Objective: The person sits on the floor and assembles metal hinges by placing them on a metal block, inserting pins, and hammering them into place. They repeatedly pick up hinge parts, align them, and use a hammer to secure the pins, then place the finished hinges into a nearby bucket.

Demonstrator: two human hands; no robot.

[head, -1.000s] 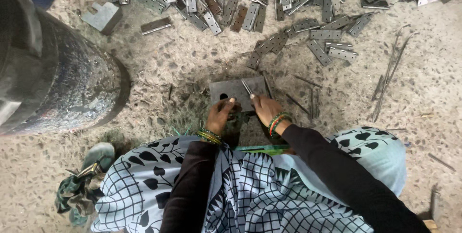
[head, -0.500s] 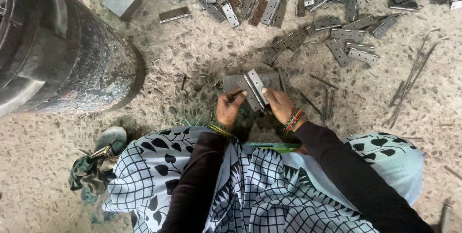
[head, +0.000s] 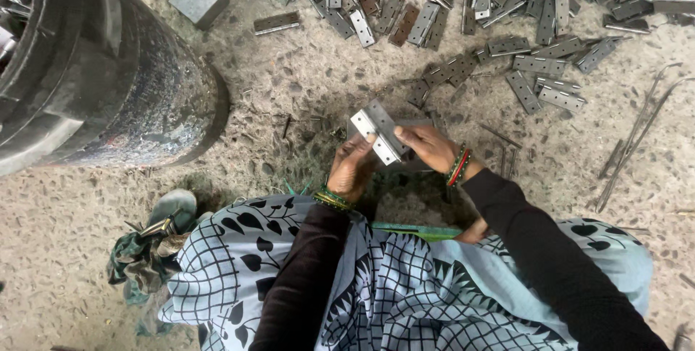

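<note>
Below, in the head view, both hands grip one metal hinge [head: 376, 134] just above the floor [head: 304, 83]: the left hand [head: 352, 170] pinches its lower end, the right hand [head: 427, 147] clasps it from the side. A hinge pile [head: 463, 3] lies beyond, a dark drum [head: 108, 83] stands left, and thin rods [head: 637, 141] lie right.

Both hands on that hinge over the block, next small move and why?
Probably lower it flat onto the metal block. The left hand and right hand hold the hinge tilted just above the block, its leaves open, with nothing else in either hand.
</note>
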